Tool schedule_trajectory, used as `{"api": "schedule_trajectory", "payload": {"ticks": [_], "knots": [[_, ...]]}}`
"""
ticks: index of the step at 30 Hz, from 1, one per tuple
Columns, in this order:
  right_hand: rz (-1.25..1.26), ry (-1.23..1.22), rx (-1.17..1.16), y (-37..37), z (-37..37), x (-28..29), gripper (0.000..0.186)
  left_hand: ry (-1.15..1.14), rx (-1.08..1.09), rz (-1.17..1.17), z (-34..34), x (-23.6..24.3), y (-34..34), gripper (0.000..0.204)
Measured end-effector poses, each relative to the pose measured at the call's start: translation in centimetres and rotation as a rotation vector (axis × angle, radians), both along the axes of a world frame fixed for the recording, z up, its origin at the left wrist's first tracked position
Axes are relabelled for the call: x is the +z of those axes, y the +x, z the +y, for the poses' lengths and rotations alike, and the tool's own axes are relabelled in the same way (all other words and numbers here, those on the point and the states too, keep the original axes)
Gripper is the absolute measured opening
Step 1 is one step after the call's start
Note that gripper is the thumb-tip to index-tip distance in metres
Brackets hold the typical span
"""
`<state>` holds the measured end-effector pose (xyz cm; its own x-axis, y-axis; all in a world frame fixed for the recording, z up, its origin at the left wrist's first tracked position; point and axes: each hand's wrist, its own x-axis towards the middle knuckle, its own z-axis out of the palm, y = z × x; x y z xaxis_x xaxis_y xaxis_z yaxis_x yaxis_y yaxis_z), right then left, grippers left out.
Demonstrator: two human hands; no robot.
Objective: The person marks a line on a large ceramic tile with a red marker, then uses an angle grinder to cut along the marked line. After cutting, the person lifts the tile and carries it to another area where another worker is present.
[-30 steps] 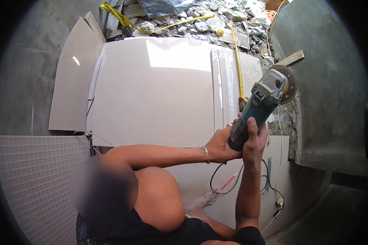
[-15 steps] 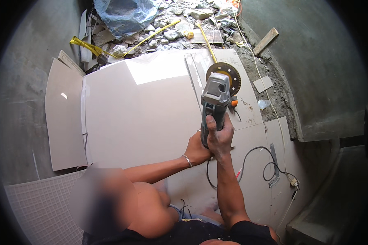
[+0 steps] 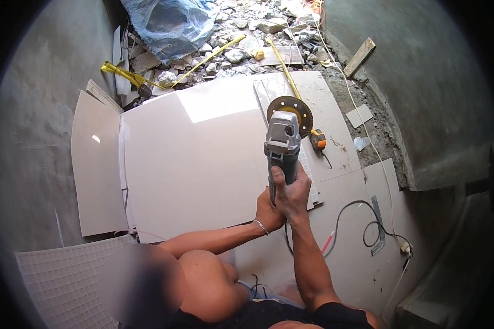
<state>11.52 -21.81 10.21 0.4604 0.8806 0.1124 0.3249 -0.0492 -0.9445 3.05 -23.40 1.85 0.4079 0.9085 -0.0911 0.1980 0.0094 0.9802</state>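
Note:
An angle grinder [image 3: 282, 137] with a grey head and a perforated cutting disc [image 3: 301, 111] is held upright in the middle of the view. My right hand [image 3: 293, 194] wraps round its body, thumb along the near side. My left hand [image 3: 269, 211], with a chain bracelet at the wrist, grips the grinder's lower end, partly hidden behind the right. Behind the grinder lie a large pale tile [image 3: 197, 164], narrow tile strips [image 3: 263, 101] and an orange-and-black tape measure [image 3: 318, 140] with its yellow blade out. A black cord [image 3: 341, 214] loops over the tiles to the right.
Rubble [image 3: 230, 55] and a blue plastic sheet [image 3: 170, 30] lie at the far end. A tile [image 3: 96, 175] leans at the left wall; a gridded tile [image 3: 60, 279] is at lower left. A board [image 3: 359, 57] stands by the right wall. A plug connector [image 3: 405, 248] lies at right.
The grinder and both hands have moved left, and the disc has swung from facing right to the top. Over the last half second they have shifted slightly downward in the view.

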Motion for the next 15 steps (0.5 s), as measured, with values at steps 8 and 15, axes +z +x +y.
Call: {"api": "schedule_trajectory", "payload": {"ticks": [8, 15], "knots": [[-0.061, -0.081, -0.046, 0.2, 0.4, 0.8, 0.063, 0.133, -0.039, -0.035, 0.0, -0.7, 0.6, 0.037], [0.054, -0.180, -0.055, 0.8, 0.7, 0.7, 0.058, -0.155, -0.065, -0.138, 1.4, -0.3, 0.2, 0.033]]}}
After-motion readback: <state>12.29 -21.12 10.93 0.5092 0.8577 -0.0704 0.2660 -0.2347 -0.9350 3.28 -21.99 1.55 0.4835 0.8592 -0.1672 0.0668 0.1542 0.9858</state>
